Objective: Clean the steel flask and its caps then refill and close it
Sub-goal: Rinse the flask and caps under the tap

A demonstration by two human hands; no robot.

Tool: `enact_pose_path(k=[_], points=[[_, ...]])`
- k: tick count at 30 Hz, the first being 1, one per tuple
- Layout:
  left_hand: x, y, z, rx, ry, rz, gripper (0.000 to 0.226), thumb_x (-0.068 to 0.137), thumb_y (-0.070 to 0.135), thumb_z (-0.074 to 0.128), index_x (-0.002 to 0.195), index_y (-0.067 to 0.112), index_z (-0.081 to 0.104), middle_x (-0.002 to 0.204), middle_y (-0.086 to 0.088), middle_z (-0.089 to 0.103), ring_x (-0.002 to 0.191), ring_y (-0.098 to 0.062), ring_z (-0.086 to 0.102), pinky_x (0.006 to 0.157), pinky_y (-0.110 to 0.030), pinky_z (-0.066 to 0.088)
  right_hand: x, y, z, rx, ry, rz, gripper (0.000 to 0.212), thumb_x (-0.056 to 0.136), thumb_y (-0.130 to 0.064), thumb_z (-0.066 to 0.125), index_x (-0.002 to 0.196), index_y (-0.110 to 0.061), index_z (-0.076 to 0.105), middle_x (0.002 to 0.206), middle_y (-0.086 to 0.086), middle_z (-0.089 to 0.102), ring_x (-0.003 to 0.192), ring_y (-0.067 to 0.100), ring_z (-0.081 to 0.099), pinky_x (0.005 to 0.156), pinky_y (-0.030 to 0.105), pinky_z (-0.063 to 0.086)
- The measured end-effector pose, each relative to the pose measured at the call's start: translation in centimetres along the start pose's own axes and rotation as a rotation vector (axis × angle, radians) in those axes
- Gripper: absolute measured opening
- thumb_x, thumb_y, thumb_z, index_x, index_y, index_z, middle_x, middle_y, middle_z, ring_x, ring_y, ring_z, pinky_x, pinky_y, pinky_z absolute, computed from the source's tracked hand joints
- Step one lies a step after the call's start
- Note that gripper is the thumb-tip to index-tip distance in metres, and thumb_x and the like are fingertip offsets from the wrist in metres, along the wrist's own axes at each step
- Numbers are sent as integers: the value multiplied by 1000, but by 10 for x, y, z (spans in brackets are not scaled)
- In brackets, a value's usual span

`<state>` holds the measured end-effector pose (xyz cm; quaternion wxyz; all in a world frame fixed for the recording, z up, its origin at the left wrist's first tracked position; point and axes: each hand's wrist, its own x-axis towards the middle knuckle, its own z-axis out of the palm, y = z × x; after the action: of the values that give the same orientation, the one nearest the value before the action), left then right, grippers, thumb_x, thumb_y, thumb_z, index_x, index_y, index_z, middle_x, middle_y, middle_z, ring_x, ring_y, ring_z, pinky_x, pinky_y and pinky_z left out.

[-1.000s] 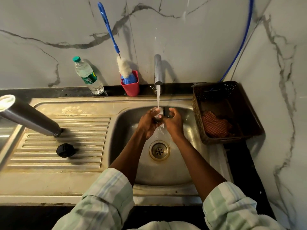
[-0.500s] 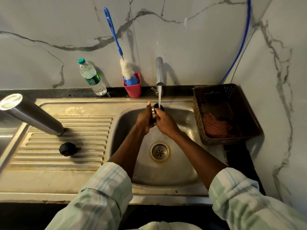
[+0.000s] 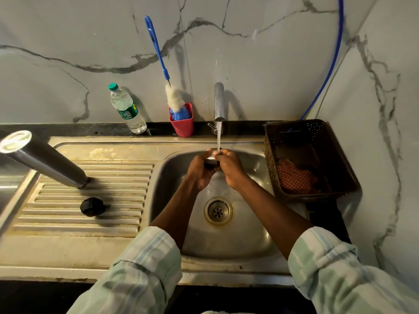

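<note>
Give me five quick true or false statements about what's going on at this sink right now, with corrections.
1. Both hands, left hand and right hand, hold a small cap under the running tap. True.
2. The steel flask stands in the sink basin. False: it stands on the drainboard.
3. A black cap lies on the drainboard. True.
4. The bottle brush lies in the brown basket. False: it stands in the red cup.
5. The plastic water bottle has a red cap. False: green.

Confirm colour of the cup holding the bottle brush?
Red cup, seen in the head view, standing against the wall left of the tap.
</note>
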<state>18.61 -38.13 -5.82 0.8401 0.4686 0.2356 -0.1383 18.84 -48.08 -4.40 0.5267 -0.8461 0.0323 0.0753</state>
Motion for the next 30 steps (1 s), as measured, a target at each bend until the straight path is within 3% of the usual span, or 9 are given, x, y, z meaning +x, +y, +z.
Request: enact_pose_path(k=[3, 5, 10, 14, 19, 22, 24, 27, 30], points=[[1, 5, -2, -16, 64, 4, 49, 97, 46, 55, 122, 5, 63, 117, -18, 70, 108, -29, 68, 91, -41, 57, -3, 3, -10, -340, -227, -195, 44, 93, -7, 57, 137, -13, 52, 132, 13, 58, 125, 29, 52, 100, 38, 47], [4, 8, -3, 56, 67, -18, 60, 97, 57, 49, 127, 7, 63, 119, -18, 70, 110, -29, 67, 92, -40, 56, 0, 12, -14, -539, -205, -320, 43, 90, -6, 58, 131, -15, 57, 135, 16, 55, 128, 34, 48, 101, 44, 47], [2, 10, -4, 45, 0, 19, 42, 103, 34, 48, 123, 0, 61, 110, -18, 68, 96, -25, 66, 83, -34, 56, 10, 2, -3, -116, -42, -39, 37, 91, -19, 64, 127, -13, 60, 115, 7, 69, 108, 24, 65, 91, 37, 54], [1, 13, -5, 74, 8, -1, 54, 103, 51, 40, 128, 9, 62, 116, -16, 71, 99, -25, 69, 83, -37, 57, 0, 11, -16, -624, -162, -349, 39, 92, -10, 56, 131, -17, 59, 121, 12, 66, 124, 33, 48, 105, 41, 38], [2, 11, -8, 108, 7, 46, 37, 104, 27, 47, 125, 1, 61, 108, -16, 71, 100, -27, 67, 87, -37, 57, 2, -3, -3, 43, -3, -3, 27, 92, -12, 63, 119, -11, 64, 108, 5, 70, 97, 19, 66, 83, 28, 52], [1, 12, -6, 119, 109, -1, 44, 101, 43, 51, 118, 5, 65, 108, -18, 73, 96, -28, 68, 90, -41, 54, -4, 3, -11, -454, -163, -321, 44, 89, -7, 63, 132, -15, 58, 119, 6, 66, 114, 22, 58, 99, 32, 42], [2, 11, -5, 145, 109, -38, 50, 103, 48, 42, 120, 8, 66, 109, -17, 72, 97, -26, 65, 86, -37, 53, -1, 14, -11, -626, -134, -465, 34, 89, -9, 59, 121, -17, 66, 107, 9, 70, 107, 27, 60, 97, 37, 40], [2, 9, -7, 59, 27, -58, 39, 106, 34, 39, 118, 9, 67, 101, -11, 74, 87, -19, 68, 75, -31, 55, -1, 11, -8, -320, -38, -353, 17, 92, -15, 62, 105, -13, 72, 97, 9, 70, 93, 24, 64, 81, 37, 51], [-3, 7, -5, -25, 2, -83, 33, 107, 24, 36, 113, 5, 63, 79, -8, 73, 67, -15, 67, 58, -25, 56, -1, 14, -2, -283, 123, -331, 33, 79, -16, 77, 111, -11, 68, 119, 12, 53, 113, 27, 49, 91, 34, 48]])
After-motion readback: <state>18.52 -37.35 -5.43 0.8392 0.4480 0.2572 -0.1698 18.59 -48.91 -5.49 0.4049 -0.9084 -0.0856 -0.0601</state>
